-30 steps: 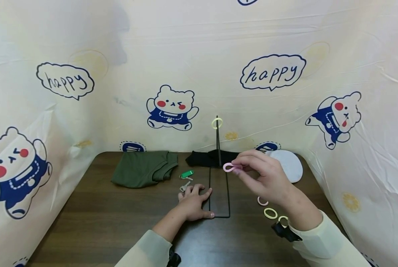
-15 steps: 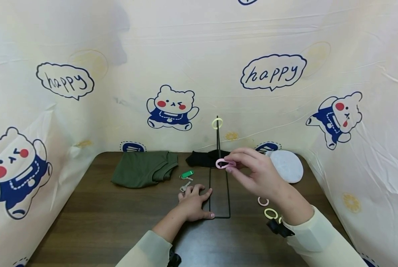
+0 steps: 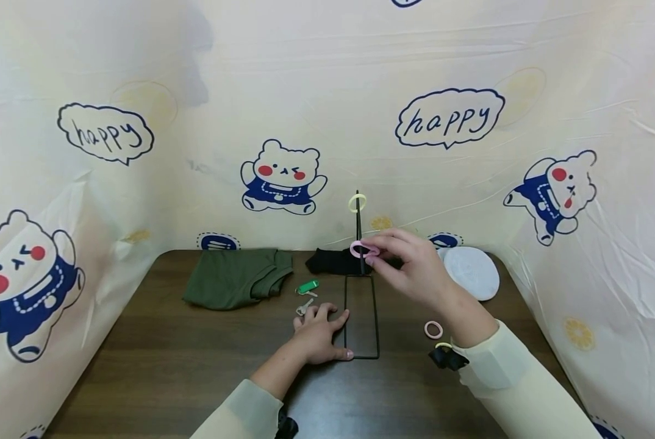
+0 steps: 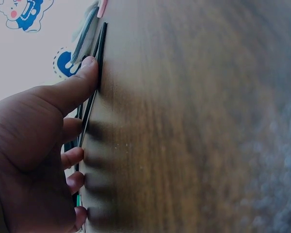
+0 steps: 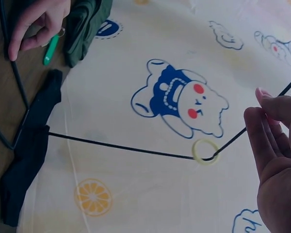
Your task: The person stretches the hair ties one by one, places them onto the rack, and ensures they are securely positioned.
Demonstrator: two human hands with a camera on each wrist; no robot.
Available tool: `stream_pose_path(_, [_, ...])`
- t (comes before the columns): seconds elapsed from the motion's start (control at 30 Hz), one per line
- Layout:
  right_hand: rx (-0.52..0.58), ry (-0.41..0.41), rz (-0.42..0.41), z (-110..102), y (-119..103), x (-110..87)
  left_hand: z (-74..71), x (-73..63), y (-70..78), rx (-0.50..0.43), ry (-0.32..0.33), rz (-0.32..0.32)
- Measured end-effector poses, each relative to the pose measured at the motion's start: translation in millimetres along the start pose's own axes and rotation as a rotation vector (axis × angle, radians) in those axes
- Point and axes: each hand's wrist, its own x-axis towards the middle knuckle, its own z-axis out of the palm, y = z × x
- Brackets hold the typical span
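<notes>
My right hand (image 3: 415, 262) pinches a pink hair tie (image 3: 353, 246) between thumb and fingers. In the head view the black rod of a wire stand (image 3: 375, 323) shows through the tie's loop. A pale yellow hair tie (image 5: 194, 151) hangs at the bend of the rod in the right wrist view, beyond my fingers. My left hand (image 3: 318, 338) rests beside the stand's rectangular base with fingers spread. Its thumb (image 4: 80, 80) lies on the base wire near the front corner. From the right wrist, most of the pink tie is hidden by the fingers.
A black sock (image 3: 330, 261) lies behind the base. Left of it are folded green cloth (image 3: 234, 280) and a key (image 3: 304, 306) with a green tag (image 3: 308, 286). To the right sit a white round item (image 3: 472, 274), another pink tie (image 3: 426, 330) and a yellow tie (image 3: 443, 345).
My right hand has moved left and a little up with the pink tie, from beside the rod to the rod itself. The left hand has stayed in place.
</notes>
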Motion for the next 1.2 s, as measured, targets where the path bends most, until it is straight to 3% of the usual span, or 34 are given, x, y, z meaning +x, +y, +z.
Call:
stream_pose_path(0.33, [-0.013, 0.048, 0.027, 10.6, 26.8, 10.3, -0.1, -1.6, -0.8, -0.014, 0.005, -0.001])
stream_pose_path(0.63, [-0.024, 0.03, 0.165, 15.3, 44.8, 20.3, 1.2, -2.0, -1.0, -0.011, 0.005, -0.004])
stream_pose_path(1.2, [-0.039, 0.097, 0.369, 24.9, 66.8, 35.9, 0.7, -2.9, 0.2, -0.022, 0.013, 0.003])
